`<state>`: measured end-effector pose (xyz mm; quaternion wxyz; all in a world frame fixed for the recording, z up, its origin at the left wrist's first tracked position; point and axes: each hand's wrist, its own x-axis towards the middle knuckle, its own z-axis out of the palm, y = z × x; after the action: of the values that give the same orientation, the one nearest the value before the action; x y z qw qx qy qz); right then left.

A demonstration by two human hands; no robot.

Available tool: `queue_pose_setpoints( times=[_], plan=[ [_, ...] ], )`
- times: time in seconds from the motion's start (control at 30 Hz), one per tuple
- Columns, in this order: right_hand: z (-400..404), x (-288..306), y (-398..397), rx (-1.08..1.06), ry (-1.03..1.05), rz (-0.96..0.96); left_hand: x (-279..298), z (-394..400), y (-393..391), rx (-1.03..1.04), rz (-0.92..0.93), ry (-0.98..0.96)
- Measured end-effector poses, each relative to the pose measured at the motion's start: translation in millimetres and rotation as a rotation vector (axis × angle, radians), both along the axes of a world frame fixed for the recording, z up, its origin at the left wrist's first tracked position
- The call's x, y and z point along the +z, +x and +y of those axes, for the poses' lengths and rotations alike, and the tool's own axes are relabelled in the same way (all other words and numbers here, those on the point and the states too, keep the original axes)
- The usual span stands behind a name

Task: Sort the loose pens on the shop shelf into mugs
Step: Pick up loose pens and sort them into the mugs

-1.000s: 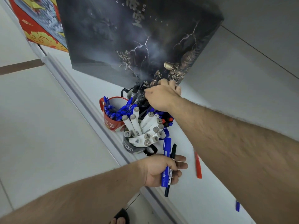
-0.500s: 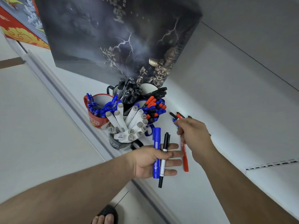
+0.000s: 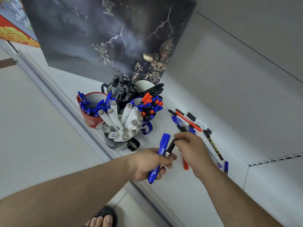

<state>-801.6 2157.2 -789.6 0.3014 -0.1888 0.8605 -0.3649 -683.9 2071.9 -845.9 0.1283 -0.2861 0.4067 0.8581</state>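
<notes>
- Here the left hand (image 3: 153,164) is curled round two pens at once: a fat blue marker (image 3: 159,157) and a thinner black pen (image 3: 170,147), both fanned upward so their top ends stand free of the fist.
- That fan looks deliberate, since it lets the other hand pick one out without loosening the bundle.
- The right hand (image 3: 192,149) has its fingertips pinched on the top end of the black pen, seemingly to draw it from the left hand's hold.
- Just under the right hand a red pen (image 3: 185,164) lies on the shelf (image 3: 188,199), partly hidden by it.
- Beyond the right hand, loose pens (image 3: 190,122) lie in a rough heap on the shelf, red, blue and black mixed, so sorting is far from done.
- The mugs cluster near the shelf's front edge, by kind: the red mug (image 3: 89,119) has blue pens, the grey mug (image 3: 111,143) grey-capped markers, the blue mug (image 3: 147,128) mixed small caps, the back mug (image 3: 106,87) black markers.
- Likely the black pen goes to the back mug.
</notes>
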Motion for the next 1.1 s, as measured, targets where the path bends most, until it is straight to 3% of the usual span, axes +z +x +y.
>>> queue_pose_setpoints(
  times=[0.13,0.3,0.4,0.5,0.57,0.67,0.77,0.97,1.1],
  plan=[
    [-4,2,-3,-0.069,-0.106,0.128,1,3,-4,-0.027,0.007,-0.229],
    [3,-11,-4,-0.027,-0.051,0.173,3,-1,-7,0.029,-0.041,-0.403],
    [22,-34,-32,-0.241,0.011,0.241,-3,-5,-6,0.097,-0.069,-0.384],
    [57,-70,-71,-0.461,0.294,0.278,-10,-6,-5,0.134,-0.082,-0.337],
    [82,-94,-93,-0.612,0.507,0.206,-11,-4,-6,0.160,-0.097,-0.322],
    [108,-117,-111,-0.835,0.562,0.037,-7,-1,-11,0.210,-0.104,-0.286],
    [111,-127,-120,-0.788,0.550,0.093,-4,-2,-15,0.224,-0.117,-0.274],
    [58,-128,-142,-0.607,0.234,0.122,-7,-2,-19,0.210,-0.151,-0.294],
    [30,-119,-134,-0.301,0.312,0.152,-11,0,-19,0.193,-0.157,-0.333]
  ],
)
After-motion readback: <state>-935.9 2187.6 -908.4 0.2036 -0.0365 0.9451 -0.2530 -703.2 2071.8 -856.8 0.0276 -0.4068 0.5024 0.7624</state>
